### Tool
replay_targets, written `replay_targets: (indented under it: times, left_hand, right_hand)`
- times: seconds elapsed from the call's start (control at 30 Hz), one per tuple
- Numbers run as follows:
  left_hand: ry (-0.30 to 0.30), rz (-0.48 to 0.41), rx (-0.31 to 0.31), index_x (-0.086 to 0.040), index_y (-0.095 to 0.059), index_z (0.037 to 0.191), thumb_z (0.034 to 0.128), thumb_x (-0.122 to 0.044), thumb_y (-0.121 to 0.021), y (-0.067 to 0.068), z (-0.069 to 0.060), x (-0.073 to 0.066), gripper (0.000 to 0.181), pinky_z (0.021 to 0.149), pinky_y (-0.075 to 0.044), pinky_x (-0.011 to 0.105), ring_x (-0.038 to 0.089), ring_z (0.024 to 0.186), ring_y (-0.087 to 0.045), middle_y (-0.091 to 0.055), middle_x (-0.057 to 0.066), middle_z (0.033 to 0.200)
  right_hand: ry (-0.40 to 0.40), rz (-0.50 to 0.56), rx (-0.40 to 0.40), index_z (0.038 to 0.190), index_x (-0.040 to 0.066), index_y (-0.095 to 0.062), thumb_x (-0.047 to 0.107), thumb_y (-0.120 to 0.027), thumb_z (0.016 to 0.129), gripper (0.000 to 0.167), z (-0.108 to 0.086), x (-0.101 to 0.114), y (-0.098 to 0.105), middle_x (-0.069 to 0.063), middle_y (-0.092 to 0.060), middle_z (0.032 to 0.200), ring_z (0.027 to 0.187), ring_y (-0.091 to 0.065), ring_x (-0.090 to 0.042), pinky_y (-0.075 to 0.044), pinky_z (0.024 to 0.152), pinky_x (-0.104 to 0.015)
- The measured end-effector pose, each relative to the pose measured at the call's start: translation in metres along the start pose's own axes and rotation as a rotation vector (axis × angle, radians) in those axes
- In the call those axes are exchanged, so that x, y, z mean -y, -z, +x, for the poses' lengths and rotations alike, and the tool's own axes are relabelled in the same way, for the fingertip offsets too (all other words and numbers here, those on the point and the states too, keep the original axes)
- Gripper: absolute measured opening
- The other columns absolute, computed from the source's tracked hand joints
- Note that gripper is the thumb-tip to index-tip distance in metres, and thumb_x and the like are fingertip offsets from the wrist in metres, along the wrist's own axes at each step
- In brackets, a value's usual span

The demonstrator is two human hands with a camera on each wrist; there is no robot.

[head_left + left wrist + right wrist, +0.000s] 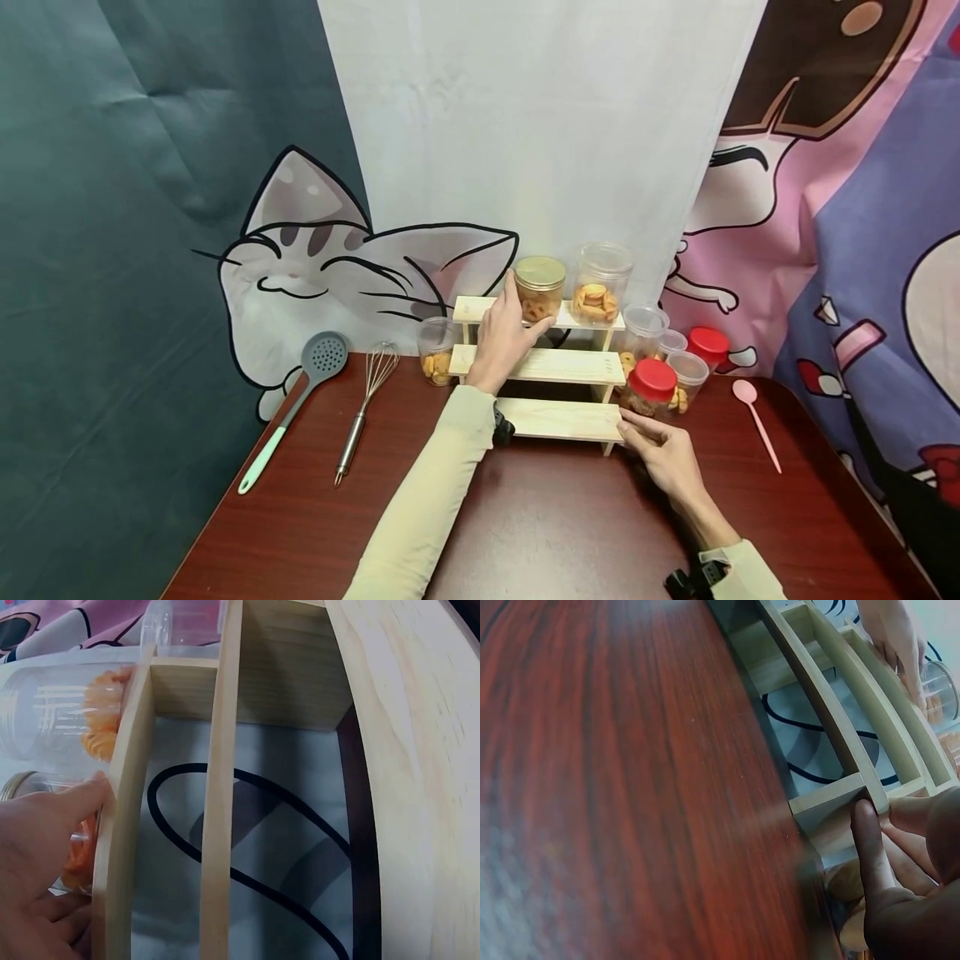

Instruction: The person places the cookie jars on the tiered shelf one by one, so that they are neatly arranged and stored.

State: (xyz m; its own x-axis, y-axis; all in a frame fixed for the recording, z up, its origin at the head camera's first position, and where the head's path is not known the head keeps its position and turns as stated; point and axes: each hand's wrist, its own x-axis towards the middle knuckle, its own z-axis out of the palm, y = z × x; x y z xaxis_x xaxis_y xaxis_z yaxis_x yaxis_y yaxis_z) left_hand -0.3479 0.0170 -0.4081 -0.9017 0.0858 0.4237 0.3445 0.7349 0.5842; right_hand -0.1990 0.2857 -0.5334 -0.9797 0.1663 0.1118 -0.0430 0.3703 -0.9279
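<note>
A three-step wooden rack [558, 418] stands at the back of the table. On its top step is a gold-lidded jar [540, 287] of snacks, gripped by my left hand [504, 342] with thumb and fingers about its sides. Beside it to the right sits a clear jar [602, 283] with orange-brown snacks. In the left wrist view, the left hand [45, 847] partly covers the gold-lidded jar, the thumb close to the step's edge. My right hand [667, 458] pinches the right end of the lowest step; the right wrist view shows its thumb [870, 840] against the wood.
Right of the rack cluster several jars, among them a red-lidded jar [651, 383], and a pink spoon [756, 425]. At its left stands a clear snack jar [437, 350]. Further left lie a whisk [363, 417] and a slotted skimmer [300, 408]. A printed curtain hangs behind.
</note>
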Motion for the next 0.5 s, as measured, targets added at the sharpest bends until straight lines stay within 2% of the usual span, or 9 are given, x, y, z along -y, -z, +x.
replay_targets:
  times: [0.37, 0.5]
  left_hand:
    - [-0.001, -0.053, -0.028, -0.008, -0.019, 0.173, 0.0927, -0.054, -0.084, -0.0026, -0.0043, 0.0012, 0.114, 0.119, -0.052, 0.049, 0.036, 0.146, -0.057, -0.049, 0.018, 0.166]
    - [-0.019, -0.081, 0.005, -0.005, -0.014, 0.173, 0.0943, -0.049, -0.084, 0.0002, -0.0062, 0.0038, 0.115, 0.125, -0.046, 0.046, 0.035, 0.155, -0.048, -0.040, 0.020, 0.172]
  right_hand:
    - [0.011, -0.031, -0.022, 0.134, 0.011, -0.078, 0.030, -0.079, 0.102, 0.037, -0.0005, -0.0003, 0.0003, -0.014, -0.080, 0.121, 0.088, -0.070, 0.009, -0.057, 0.076, -0.012]
    - [0.003, -0.033, -0.019, 0.135, 0.012, -0.078, 0.033, -0.079, 0.102, 0.039, -0.0016, 0.0008, 0.0008, -0.015, -0.079, 0.123, 0.089, -0.069, 0.009, -0.057, 0.076, -0.011]
